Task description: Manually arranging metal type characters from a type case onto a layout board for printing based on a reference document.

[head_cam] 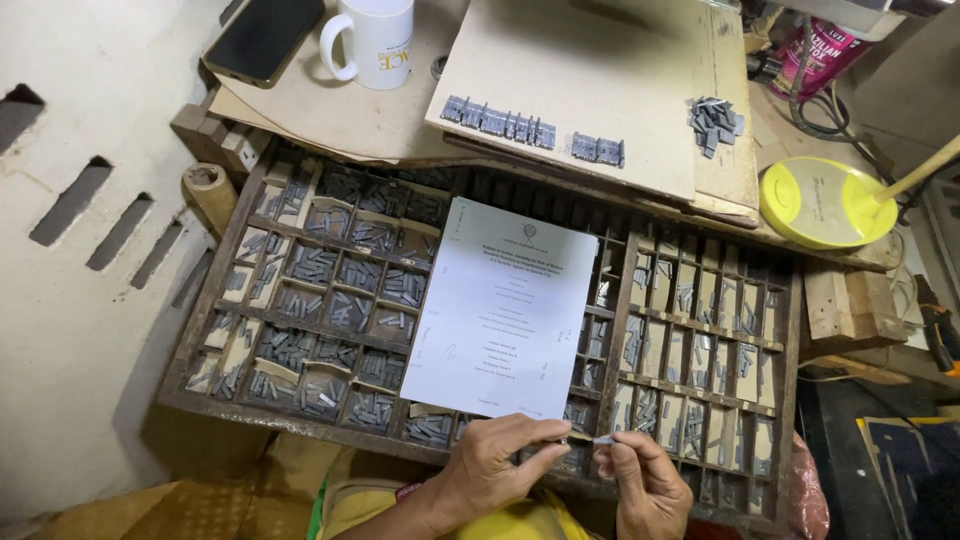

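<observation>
Wooden compartmented tray (205,322); hands (575,470) pinch metal slug (604,439).

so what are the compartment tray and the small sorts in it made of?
The dark compartmented tray looks like worn, unfinished wood: matte brown with grimy dividers. The small grey blocks look like dull metal with a faint sheen, alloy unclear. The right hand pinches a similar piece in its fingers.

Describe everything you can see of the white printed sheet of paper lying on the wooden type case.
The white printed sheet of paper is a single upright page, slightly tilted, with a small emblem at the top and centred blocks of fine dark text. It lies flat across the middle compartments of the dark wooden type case, covering some of the small grey metal type pieces. Its lower edge sits just above the left hand, seemingly untouched.
</observation>
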